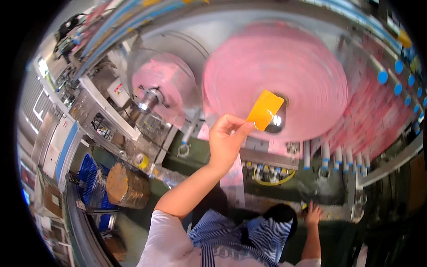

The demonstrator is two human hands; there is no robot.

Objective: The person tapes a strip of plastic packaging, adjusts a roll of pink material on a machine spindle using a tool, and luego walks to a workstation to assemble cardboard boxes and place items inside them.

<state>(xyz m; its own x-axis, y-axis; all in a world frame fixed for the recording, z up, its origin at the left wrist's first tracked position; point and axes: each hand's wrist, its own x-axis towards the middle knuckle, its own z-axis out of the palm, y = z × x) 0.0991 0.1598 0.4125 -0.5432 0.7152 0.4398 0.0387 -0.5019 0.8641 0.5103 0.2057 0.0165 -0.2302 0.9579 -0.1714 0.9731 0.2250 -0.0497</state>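
My left hand [227, 140] is raised in front of the large pink roll [240, 66]. Its thumb and fingers pinch the lower corner of a short, glossy yellow strip of tape [266, 110]. The strip partly covers the roll's metal core [278, 121]. Low at the right, my right hand [314, 215] rests at the machine's bottom rail [331, 212] with its fingers apart. Next to its fingertips is a small dark and yellow part [304, 207], too small to name.
A smaller pink roll [173, 73] sits on a chucked shaft [149, 101] at left. Pink web runs over blue-capped rollers [382, 77] at right. A yellow tape roll [141, 160] lies on the frame, above a brown cylindrical block [124, 184] and blue baskets [91, 175].
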